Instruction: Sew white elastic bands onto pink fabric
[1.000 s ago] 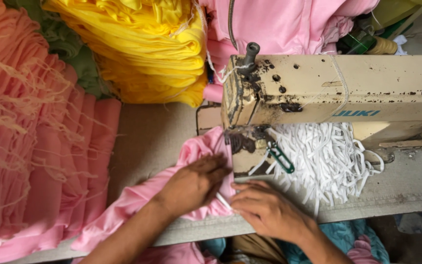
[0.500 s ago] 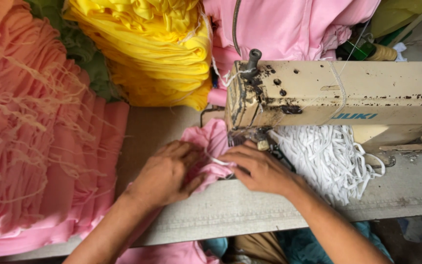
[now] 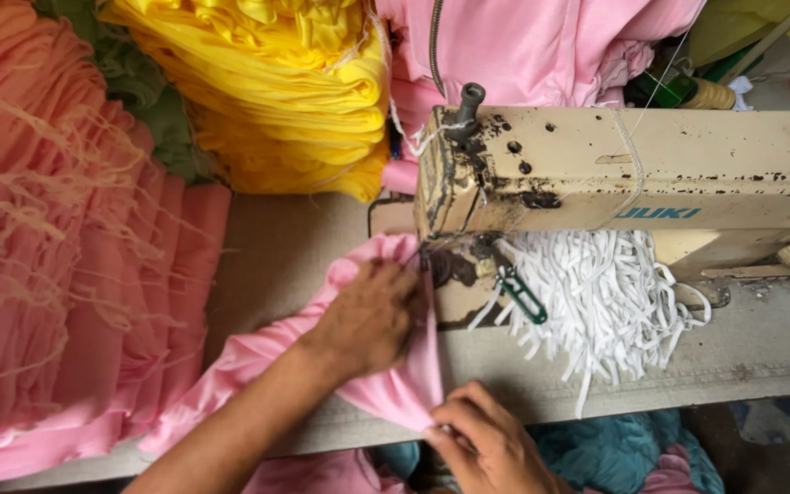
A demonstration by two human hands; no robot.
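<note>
Pink fabric [image 3: 386, 389] is what both hands are on, so that's where to look. Biggest stuff first though: a huge stack of ruffled salmon-pink cloth [image 3: 66, 274] fills the left side, with a yellow fabric pile [image 3: 276, 91] behind it and more pink cloth [image 3: 541, 46] heaped at the back. Then there's the old cream sewing machine [image 3: 624, 165] sitting across the right of the tabletop [image 3: 294, 238], and a tangle of white elastic strips [image 3: 596, 302] spilling out under its arm, with a green clip [image 3: 523, 295] hanging beside them.

Now the piece itself. It runs as a long band diagonally, from the lower left at the tabletop's front edge up to the needle area at the machine's head, then folds down toward the person's lap. So its long axis goes lower-left to upper-right.

The left hand [image 3: 372, 316] lies flat on top of it, fingers spread and pressing the cloth down right beside the presser foot, basically touching the machine. That's the hand nearer the needle. The right hand [image 3: 482, 444] is lower, at the front edge, its grip pinching the fabric's hanging corner between thumb and fingertips. So the cloth sits under the left hand and stretches up and away from the right pinch toward the needle.
</note>
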